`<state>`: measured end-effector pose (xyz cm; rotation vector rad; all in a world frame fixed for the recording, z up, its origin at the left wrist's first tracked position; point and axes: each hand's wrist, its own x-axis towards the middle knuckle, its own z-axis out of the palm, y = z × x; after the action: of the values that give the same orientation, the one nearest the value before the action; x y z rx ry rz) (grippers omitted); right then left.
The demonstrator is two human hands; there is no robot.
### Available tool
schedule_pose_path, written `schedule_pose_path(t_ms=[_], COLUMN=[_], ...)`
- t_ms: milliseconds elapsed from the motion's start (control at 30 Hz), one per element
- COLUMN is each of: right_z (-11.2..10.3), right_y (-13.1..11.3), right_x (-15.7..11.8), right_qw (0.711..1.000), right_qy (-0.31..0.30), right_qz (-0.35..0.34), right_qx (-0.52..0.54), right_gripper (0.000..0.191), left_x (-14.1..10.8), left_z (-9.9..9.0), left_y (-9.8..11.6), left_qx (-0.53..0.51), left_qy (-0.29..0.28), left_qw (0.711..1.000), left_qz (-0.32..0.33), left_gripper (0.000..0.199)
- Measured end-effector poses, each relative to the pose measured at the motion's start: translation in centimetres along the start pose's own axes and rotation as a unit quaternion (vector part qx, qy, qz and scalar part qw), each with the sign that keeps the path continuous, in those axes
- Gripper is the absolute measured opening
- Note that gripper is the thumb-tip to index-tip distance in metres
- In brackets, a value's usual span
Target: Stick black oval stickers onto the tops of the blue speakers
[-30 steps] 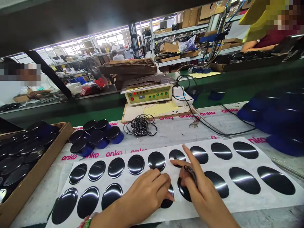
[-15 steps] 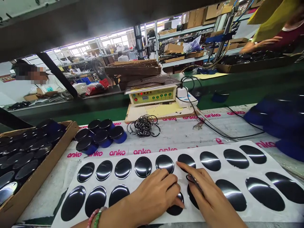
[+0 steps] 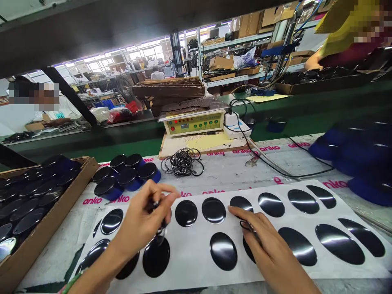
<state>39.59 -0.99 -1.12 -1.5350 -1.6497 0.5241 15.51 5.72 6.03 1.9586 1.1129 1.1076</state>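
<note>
Over the left part of a white sheet is my left hand, raised, its fingers curled round something dark and small that I cannot make out. Shiny black ovals lie on the sheet in two rows. On its middle rests my right hand, index fingertip at the edge of an upper-row oval. A thin dark metal tool, perhaps tweezers or small scissors, is held in my right hand against the palm.
Black-topped blue round parts stand behind the sheet, beside a tangle of black rings. A cardboard box of similar parts is at left, a control unit at the back. More blue parts are at right. Two people are beyond.
My left hand has lifted off the lower row and moved left and away from me, uncovering ovals and bare sheet. My right hand stays nearly in place. The view has shifted slightly.
</note>
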Motion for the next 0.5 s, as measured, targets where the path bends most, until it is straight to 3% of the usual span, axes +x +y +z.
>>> schedule_pose_path(t_ms=[100,200,267,333,500], right_z=[-0.9,-1.4,-1.2,-0.5,1.3], right_y=[-0.6,-1.0,-1.1,-1.0,-0.1], right_x=[0.1,-0.1,0.0,0.4,1.1], right_qw=[0.998,0.99,0.991,0.996,1.0], right_qy=[0.035,0.103,0.113,0.076,0.011], right_qz=[0.046,0.083,0.064,0.029,-0.014], right_qx=[0.03,0.04,0.034,0.022,0.001], right_gripper=[0.03,0.025,0.022,0.02,0.021], left_x=[1.7,3.0,3.6,3.7,3.0], left_z=[2.1,5.1,6.5,7.0,6.7], left_y=[-0.8,-1.7,-2.1,-2.3,-2.5], left_qx=[0.157,0.248,0.247,0.252,0.287], left_qy=[-0.125,-0.224,-0.248,-0.257,-0.281], left_qw=[0.974,0.926,0.919,0.916,0.896], left_qz=[0.103,0.173,0.179,0.179,0.188], left_gripper=[0.01,0.035,0.045,0.047,0.042])
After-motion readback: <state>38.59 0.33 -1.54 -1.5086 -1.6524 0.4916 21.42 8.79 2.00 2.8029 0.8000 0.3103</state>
